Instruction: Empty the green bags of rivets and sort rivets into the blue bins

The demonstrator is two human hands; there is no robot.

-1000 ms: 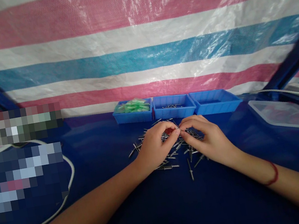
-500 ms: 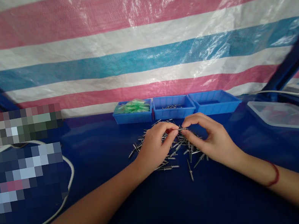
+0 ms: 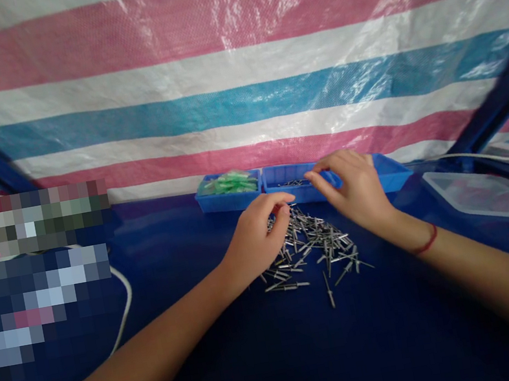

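Note:
Loose pop rivets [image 3: 324,237] lie in a pile on the blue tabletop [image 3: 284,356]. My left hand [image 3: 257,236] is at the pile's left side, thumb and index finger curled close together; anything between their tips is too small to make out. Over the front edge of the middle blue bin [image 3: 297,195], my right hand [image 3: 357,189] has its thumb and index finger brought together in a pinch. What it may hold is not clear. Small thin metal pieces [image 3: 293,183] lie inside that bin.
Left of the middle bin, another blue bin [image 3: 222,204] holds green packets [image 3: 231,183]. A third blue bin [image 3: 392,176] is partly behind my right hand. A clear plastic lid [image 3: 492,198] lies at right, a white cable [image 3: 125,312] at left. Striped sheeting [image 3: 239,101] hangs behind.
My hands, which met over the pile around a rivet, have come apart. The right one moved up and away to the middle bin; the left shifted slightly up and left.

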